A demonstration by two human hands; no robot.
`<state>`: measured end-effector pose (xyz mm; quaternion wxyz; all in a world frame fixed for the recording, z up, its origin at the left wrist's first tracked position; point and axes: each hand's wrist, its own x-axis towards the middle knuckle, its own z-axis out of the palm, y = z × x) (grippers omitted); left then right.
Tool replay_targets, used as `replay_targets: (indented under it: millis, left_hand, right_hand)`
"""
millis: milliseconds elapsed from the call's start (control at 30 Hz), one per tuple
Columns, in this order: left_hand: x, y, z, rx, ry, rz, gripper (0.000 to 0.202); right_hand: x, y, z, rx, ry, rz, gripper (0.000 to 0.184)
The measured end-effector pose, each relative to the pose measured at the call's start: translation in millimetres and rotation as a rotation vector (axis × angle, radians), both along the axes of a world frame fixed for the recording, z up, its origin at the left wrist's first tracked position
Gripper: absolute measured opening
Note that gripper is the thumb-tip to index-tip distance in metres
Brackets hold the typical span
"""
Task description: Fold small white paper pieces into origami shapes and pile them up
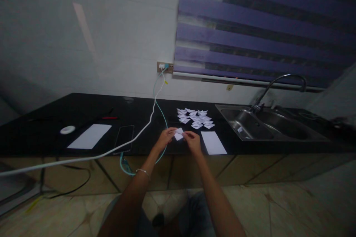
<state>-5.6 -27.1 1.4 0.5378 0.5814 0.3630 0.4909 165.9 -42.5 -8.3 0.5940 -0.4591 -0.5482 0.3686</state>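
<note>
A small folded piece of white paper (178, 134) is held between my two hands over the front part of the black counter. My left hand (166, 137) pinches its left corner, and my right hand (192, 141) pinches the right side. Just beyond, several folded paper boats (196, 117) stand close together in a group. To the right of my right hand lies a flat white sheet of paper (213, 143). The fine folds of the held piece are too small to make out.
Farther left on the black counter (147, 118) lie a phone (124, 137), a sheet stack (90, 136), a round white object (67, 130) and a red-and-black tool (109, 117). A white cable (144, 127) crosses in front of the wall. At right is a steel sink (256, 125) with a faucet (280, 77).
</note>
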Motion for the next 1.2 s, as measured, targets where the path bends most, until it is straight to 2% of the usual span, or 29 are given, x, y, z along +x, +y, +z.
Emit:
replay_targets:
  millis: [200, 367, 633, 967, 1200]
  left_hand:
    - [2, -1, 2.9, 0.104, 0.112, -0.038, 0.036]
    - [0, 0, 1.3, 0.110, 0.152, -0.053, 0.036]
    - [3, -1, 3.3, 0.123, 0.065, -0.042, 0.036]
    - [4, 5, -6.0, 0.103, 0.061, -0.062, 0.036]
    - [6, 9, -13.4, 0.071, 0.021, -0.046, 0.036]
  right_hand:
    - [1, 0, 1.3, 0.044, -0.047, 0.091, 0.023]
    - [2, 0, 2.1, 0.058, -0.093, 0.123, 0.022]
    - [-2, -1, 4.7, 0.072, -0.124, 0.091, 0.024]
    - [-5, -2, 1.8, 0.049, -0.098, 0.021, 0.024]
    - [-7, -3, 4.3, 0.018, 0.036, 0.061, 0.027]
